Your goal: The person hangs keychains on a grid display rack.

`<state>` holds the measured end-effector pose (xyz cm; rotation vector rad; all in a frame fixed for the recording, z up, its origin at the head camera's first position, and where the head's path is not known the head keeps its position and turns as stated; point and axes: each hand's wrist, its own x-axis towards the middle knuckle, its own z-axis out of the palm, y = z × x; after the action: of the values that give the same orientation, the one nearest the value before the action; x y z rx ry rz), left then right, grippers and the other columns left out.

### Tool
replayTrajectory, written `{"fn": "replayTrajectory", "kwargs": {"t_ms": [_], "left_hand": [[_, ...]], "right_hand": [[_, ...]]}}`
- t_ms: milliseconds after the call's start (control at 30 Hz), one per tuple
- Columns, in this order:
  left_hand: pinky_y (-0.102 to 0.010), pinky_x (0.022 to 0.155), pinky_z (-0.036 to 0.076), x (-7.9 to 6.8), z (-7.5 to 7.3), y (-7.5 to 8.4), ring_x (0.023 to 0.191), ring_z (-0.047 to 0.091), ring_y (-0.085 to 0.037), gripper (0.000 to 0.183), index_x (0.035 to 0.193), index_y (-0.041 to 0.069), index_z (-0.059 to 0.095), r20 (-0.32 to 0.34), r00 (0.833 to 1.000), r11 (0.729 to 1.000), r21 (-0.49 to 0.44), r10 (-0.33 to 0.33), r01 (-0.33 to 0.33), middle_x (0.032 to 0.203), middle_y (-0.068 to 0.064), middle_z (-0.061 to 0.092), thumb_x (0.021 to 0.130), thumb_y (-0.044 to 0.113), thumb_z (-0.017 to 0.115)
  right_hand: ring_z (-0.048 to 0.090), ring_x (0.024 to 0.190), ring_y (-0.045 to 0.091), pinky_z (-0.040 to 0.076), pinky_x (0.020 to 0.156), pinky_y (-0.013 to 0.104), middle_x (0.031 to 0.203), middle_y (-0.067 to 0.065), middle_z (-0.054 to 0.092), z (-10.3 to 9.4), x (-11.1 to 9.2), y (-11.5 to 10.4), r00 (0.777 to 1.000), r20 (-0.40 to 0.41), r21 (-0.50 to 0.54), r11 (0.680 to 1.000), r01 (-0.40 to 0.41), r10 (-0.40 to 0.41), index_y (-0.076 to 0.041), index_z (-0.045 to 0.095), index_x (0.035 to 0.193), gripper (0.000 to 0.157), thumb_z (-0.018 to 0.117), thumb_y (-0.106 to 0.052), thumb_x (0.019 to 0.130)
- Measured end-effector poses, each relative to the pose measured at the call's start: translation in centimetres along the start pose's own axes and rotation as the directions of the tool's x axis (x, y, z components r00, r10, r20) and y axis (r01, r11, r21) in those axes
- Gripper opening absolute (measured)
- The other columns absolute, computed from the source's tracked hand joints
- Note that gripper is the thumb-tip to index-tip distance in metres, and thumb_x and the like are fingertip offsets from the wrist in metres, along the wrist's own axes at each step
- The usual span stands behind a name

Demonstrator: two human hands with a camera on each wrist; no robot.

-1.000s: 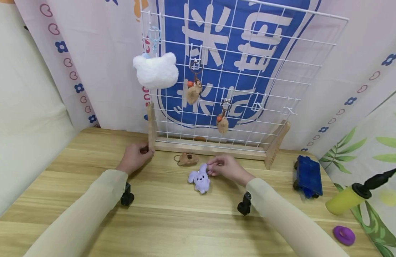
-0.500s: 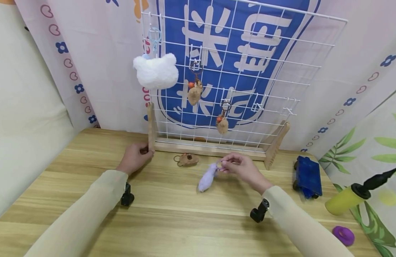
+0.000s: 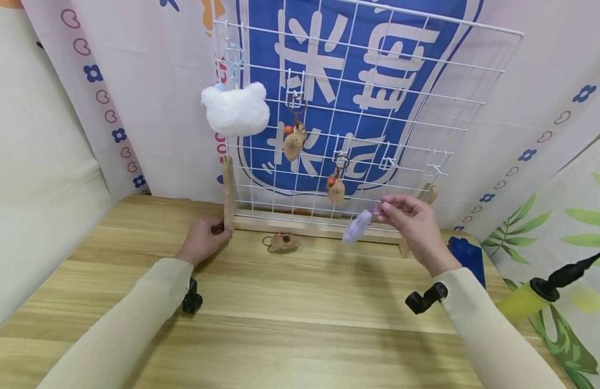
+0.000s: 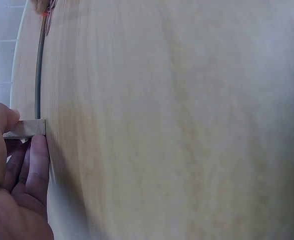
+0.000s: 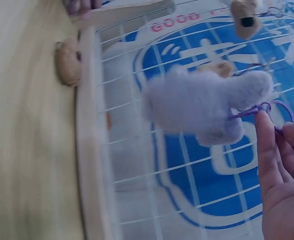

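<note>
My right hand holds a lavender plush bunny keychain in the air before the lower right of a white wire grid rack. In the right wrist view, thumb and fingers pinch its purple ring, and the fuzzy bunny hangs from it, slightly blurred. At the rack's left end, my left hand grips the wooden stand; thumb and fingers clasp its end piece in the left wrist view. A brown plush keychain lies on the table in front of the stand.
Hung on the grid are a white plush and two brown keychains, one higher and one lower. Bare hooks sit right of them. A blue toy cart and a yellow pump stand at the right.
My right hand has lifted the lavender bunny off the table and carried it right and up toward the grid. The left hand stays on the stand.
</note>
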<state>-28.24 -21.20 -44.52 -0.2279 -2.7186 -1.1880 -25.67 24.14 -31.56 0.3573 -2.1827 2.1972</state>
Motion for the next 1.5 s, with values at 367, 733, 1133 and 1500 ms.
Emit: {"fn": "replayTrajectory", "kwargs": {"t_ms": [367,733,1133,1500], "left_hand": [[-0.053,0.094,0.06,0.0,0.0,-0.1,0.108,0.07,-0.038,0.034,0.126,-0.011,0.068,0.015,0.999,0.999,-0.005,-0.035,0.035,0.12,-0.03,0.073,0.101,0.013,0.064],[-0.055,0.096,0.059,0.0,0.0,0.0,0.11,0.07,-0.04,0.036,0.127,-0.012,0.067,0.014,0.999,0.999,-0.003,-0.032,0.032,0.121,-0.031,0.072,0.101,0.013,0.064],[-0.054,0.095,0.059,-0.1,-0.1,0.1,0.109,0.069,-0.039,0.035,0.127,-0.011,0.067,0.023,0.999,0.999,-0.01,-0.041,0.042,0.121,-0.031,0.072,0.101,0.013,0.063],[-0.052,0.094,0.06,-0.1,-0.1,0.4,0.109,0.069,-0.037,0.036,0.128,-0.011,0.067,0.029,0.998,0.998,-0.01,-0.06,0.06,0.121,-0.03,0.072,0.102,0.013,0.064]], "right_hand": [[0.073,0.087,0.006,0.061,0.085,0.018,0.098,-0.003,0.075,0.5,1.2,-3.9,0.963,-0.222,0.037,0.986,0.162,-0.15,-0.009,0.071,0.106,0.009,0.067,-0.004,0.1],[0.073,0.083,0.006,0.061,0.083,0.018,0.099,0.001,0.072,1.3,2.7,-4.5,0.933,-0.354,0.025,0.997,0.076,-0.063,-0.003,0.068,0.11,0.012,0.069,-0.002,0.098],[0.07,0.086,0.004,0.059,0.083,0.013,0.098,-0.004,0.071,1.5,3.0,-3.7,0.933,-0.355,-0.051,0.998,0.033,-0.049,-0.005,0.067,0.111,0.011,0.067,-0.005,0.101],[0.072,0.085,0.006,0.06,0.083,0.016,0.097,-0.002,0.072,0.9,2.3,-2.8,0.941,-0.33,-0.041,0.997,0.062,-0.072,-0.004,0.066,0.11,0.008,0.065,-0.008,0.102]]}}
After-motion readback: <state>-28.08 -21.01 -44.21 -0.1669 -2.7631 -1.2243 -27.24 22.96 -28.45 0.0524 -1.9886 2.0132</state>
